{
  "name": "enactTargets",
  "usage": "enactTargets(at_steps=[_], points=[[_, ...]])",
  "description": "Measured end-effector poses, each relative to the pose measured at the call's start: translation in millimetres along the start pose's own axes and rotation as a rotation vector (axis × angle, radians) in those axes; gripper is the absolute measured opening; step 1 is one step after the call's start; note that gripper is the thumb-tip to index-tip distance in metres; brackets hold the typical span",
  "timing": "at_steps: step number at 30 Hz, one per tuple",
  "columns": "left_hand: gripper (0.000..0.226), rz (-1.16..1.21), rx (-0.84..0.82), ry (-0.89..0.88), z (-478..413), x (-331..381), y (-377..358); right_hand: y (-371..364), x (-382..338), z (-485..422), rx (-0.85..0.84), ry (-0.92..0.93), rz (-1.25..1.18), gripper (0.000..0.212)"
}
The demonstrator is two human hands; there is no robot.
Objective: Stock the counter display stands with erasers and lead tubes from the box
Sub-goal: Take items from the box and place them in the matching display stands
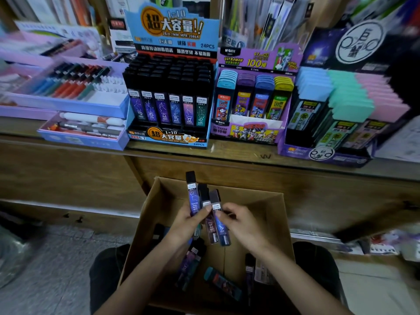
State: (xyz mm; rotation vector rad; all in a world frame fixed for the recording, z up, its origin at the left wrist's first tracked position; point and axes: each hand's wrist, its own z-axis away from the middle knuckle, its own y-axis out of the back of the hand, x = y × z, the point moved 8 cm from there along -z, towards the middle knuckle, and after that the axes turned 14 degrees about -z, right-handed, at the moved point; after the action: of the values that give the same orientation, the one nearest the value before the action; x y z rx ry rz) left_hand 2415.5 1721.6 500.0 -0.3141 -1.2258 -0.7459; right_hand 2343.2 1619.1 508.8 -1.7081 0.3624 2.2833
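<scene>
A fan of three dark, constellation-printed lead tubes (193, 198) stands upright at the centre of the frame, held above an open cardboard box (156, 208). The left hand (189, 225) grips the fan from the left, its fingers curled round the lower halves of the tubes, while the right hand (243, 226) pinches the rightmost tube between thumb and fingertips. Below the hands, in the lower middle of the frame, more loose tubes (191, 266) lie scattered flat on the bottom of the box, which sits between the person's dark-clad knees (106, 267). Above the box, across the middle of the frame, runs a wooden surface (238, 154) that carries the stock. A blue display stand (169, 137) stands at centre, its rows packed with black-capped tubes of the same constellation design under a tall header card. Just beside it to the right is a purple display stand (250, 133) holding tubes with blue, purple and yellow caps in four columns. Farther right, a third stand (322, 155) holds tubes capped in pale blue, mint and pink. At the left of the frame, lilac pen trays (68, 105) hold coloured pens lying on their sides. A speckled floor (52, 269) shows at lower left.
</scene>
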Motion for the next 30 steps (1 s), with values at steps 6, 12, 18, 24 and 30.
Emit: enactTargets(at_steps=[6,12,18,24,30], points=[[0.031,-0.022,0.004,-0.083,4,30,-4,21,-31,13,0.040,0.078,-0.012,0.012],[0.029,0.003,-0.030,-0.007,6,31,-11,61,-78,27,0.107,0.213,0.113,0.019],[0.022,-0.002,-0.046,-0.016,17,33,-13,99,-106,32,0.171,0.302,0.033,0.024],[0.021,-0.044,0.001,-0.118,24,47,9,84,-123,29,0.063,0.333,-0.015,0.009],[0.028,-0.010,0.108,-0.235,26,74,53,30,-169,7,-0.016,0.426,0.002,0.010]])
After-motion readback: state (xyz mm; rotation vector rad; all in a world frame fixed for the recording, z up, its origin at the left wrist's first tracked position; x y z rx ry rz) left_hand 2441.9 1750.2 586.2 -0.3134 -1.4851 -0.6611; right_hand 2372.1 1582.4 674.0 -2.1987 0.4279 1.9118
